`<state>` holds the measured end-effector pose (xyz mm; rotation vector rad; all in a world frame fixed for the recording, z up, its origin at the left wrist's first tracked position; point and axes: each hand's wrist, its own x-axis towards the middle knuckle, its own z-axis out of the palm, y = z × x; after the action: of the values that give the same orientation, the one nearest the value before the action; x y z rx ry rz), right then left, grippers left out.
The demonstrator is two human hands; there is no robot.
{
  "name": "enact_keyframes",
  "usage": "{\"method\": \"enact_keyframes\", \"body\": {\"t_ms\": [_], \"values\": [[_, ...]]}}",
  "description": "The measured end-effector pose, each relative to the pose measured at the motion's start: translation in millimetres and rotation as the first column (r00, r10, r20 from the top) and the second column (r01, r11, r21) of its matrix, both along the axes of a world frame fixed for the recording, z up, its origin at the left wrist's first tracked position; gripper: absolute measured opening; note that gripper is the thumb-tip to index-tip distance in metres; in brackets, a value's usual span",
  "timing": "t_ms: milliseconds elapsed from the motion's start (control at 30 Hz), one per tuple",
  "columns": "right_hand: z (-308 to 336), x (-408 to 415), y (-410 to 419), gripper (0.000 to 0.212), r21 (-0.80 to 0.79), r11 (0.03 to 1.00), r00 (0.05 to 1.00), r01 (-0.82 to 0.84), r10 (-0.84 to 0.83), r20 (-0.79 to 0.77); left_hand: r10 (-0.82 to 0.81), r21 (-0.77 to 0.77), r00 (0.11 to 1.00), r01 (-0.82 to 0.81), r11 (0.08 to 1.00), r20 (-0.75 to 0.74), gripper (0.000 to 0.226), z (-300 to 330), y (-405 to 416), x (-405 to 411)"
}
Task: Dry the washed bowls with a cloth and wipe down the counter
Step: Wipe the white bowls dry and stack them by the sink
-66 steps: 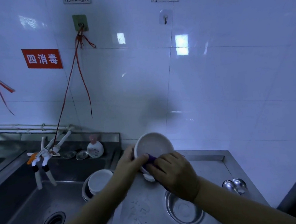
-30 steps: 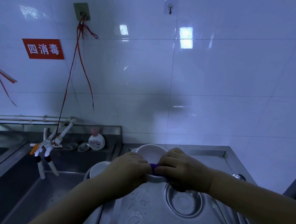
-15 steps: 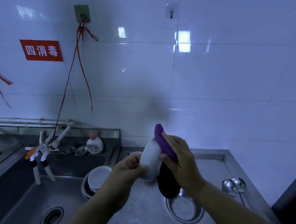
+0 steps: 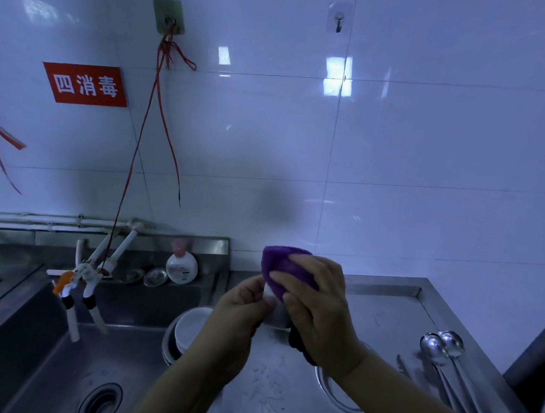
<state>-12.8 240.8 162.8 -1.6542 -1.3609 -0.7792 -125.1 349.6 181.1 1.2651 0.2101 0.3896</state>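
Observation:
My left hand [image 4: 241, 306] grips a white bowl [image 4: 278, 316] held up above the steel counter [image 4: 393, 307]; the bowl is mostly hidden between my hands. My right hand [image 4: 317, 311] presses a purple cloth [image 4: 280, 266] over the bowl, fingers curled round the cloth, whose dark end hangs below the hand. More white bowls [image 4: 191, 329] sit stacked inside a metal bowl at the right edge of the sink [image 4: 52, 369].
A shallow metal bowl [image 4: 338, 395] lies on the counter under my right wrist. Two metal spoons [image 4: 443, 349] lie at the counter's right side. A soap bottle [image 4: 181, 266] and small dishes stand on the sink's back ledge, beside white taps [image 4: 88, 279]. A dark object [image 4: 538, 369] borders the counter's right edge.
The bowl went from rim-up on the counter to lifted and tilted. The purple cloth has spread over it, and my right hand has shifted up across the cloth.

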Motion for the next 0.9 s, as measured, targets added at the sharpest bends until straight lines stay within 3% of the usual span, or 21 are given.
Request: {"method": "enact_keyframes", "body": {"t_ms": [100, 200, 300, 467, 633, 800, 900], "values": [[12.0, -4.2, 14.3, 0.026, 0.016, 1.000, 0.965, -0.025, 0.028, -0.261, 0.010, -0.032, 1.000, -0.009, 0.999, 0.016, 0.034, -2.5, 15.2, -5.1], [14.2, -5.8, 24.8, 0.027, 0.064, 0.996, 0.841, -0.056, 0.082, -0.534, 0.014, -0.099, 1.000, -0.012, 0.995, 0.024, 0.032, -7.1, 26.9, -12.8], [8.5, -9.3, 28.9, 0.032, 0.073, 0.997, 0.776, -0.036, 0.074, -0.626, 0.042, -0.166, 0.998, -0.035, 0.986, 0.038, 0.033, -11.2, 38.0, -18.7], [-6.8, -24.6, 36.8, 0.044, 0.085, 0.989, 0.886, 0.119, -0.068, -0.459, 0.079, -0.270, 0.995, -0.058, 0.961, 0.066, 0.040, -9.1, 53.3, -23.4], [-5.8, -35.8, 47.8, 0.037, 0.026, 0.992, 0.982, 0.122, -0.117, -0.151, 0.100, -0.352, 0.992, -0.068, 0.934, 0.075, 0.029, -4.4, 58.4, -21.0], [-11.0, -34.9, 38.3, 0.029, -0.063, 0.998, 1.000, 0.005, -0.005, 0.004, 0.130, -0.416, 0.987, -0.078, 0.906, 0.099, 0.027, 1.8, 70.1, -21.7], [-8.9, -21.3, 25.4, 0.025, -0.111, 0.992, 0.993, 0.068, -0.057, 0.105, 0.125, -0.394, 0.989, -0.085, 0.915, 0.077, 0.028, 2.7, 72.4, -24.3]]}}
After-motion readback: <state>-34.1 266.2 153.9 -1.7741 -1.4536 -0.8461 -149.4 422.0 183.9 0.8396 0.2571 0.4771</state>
